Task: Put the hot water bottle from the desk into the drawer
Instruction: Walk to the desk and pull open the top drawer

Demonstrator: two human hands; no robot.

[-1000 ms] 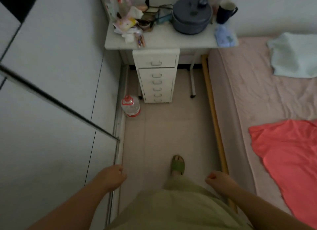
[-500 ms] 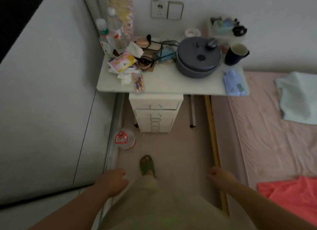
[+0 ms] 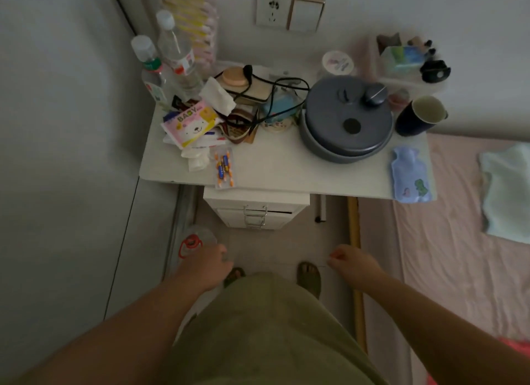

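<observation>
A small light-blue hot water bottle [image 3: 410, 174] with cartoon prints lies flat at the right front corner of the white desk [image 3: 286, 169]. Under the desk stands a white drawer unit [image 3: 255, 209]; its top drawer looks slightly ajar on the right side. My left hand [image 3: 205, 265] hangs low in front of me with the fingers curled and nothing in it. My right hand [image 3: 351, 262] hangs likewise, loosely closed and holding nothing. Both hands are well below and short of the desk.
A grey lidded pot [image 3: 347, 120], a dark mug [image 3: 420, 115], plastic bottles [image 3: 169, 63], a wipes pack [image 3: 190, 122] and cables crowd the desk. A water jug [image 3: 195, 241] stands on the floor at the left. A bed [image 3: 447, 241] borders the right; a wardrobe wall [image 3: 66, 155] borders the left.
I have walked closer to the desk, so it now fills the upper view. Both hands stay low and hold nothing.
</observation>
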